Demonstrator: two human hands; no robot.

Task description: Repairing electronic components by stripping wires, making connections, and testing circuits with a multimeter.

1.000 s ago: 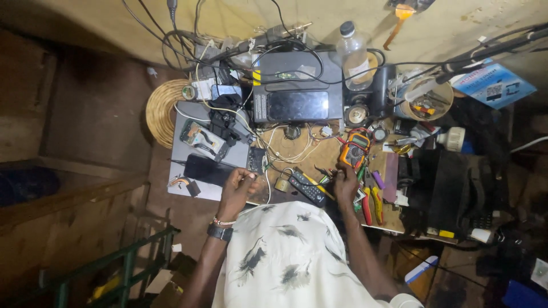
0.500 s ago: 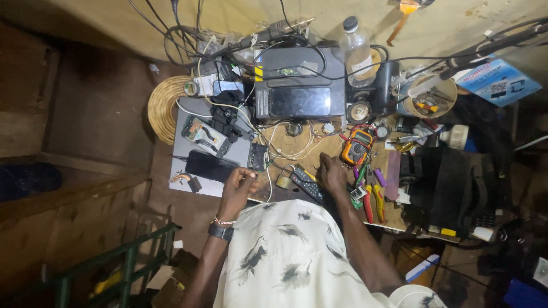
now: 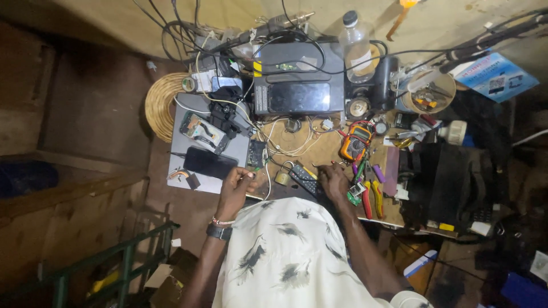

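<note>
My left hand [image 3: 236, 188] rests at the near edge of a grey mat [image 3: 184, 177], fingers curled, just right of a black phone [image 3: 209, 163] lying screen-up. A white wire [image 3: 266, 171] runs past its fingertips. My right hand [image 3: 334, 180] lies on the wooden bench beside a black remote-like device [image 3: 301, 179], fingers bent down. A small green circuit board [image 3: 354, 195] sits right of it and an orange multimeter [image 3: 354, 142] just beyond. Whether either hand pinches something small is too fine to see.
A dark boxy unit [image 3: 298, 85] with tangled cables fills the back of the bench, a plastic bottle [image 3: 356, 43] beside it. A coiled woven ring [image 3: 158, 102] lies at left, pliers [image 3: 371, 197] and a black bag [image 3: 448, 177] at right, and a green metal frame [image 3: 114, 262] below left.
My right hand has shifted a little left, away from the multimeter and toward the black remote-like device. My left hand has stayed by the phone.
</note>
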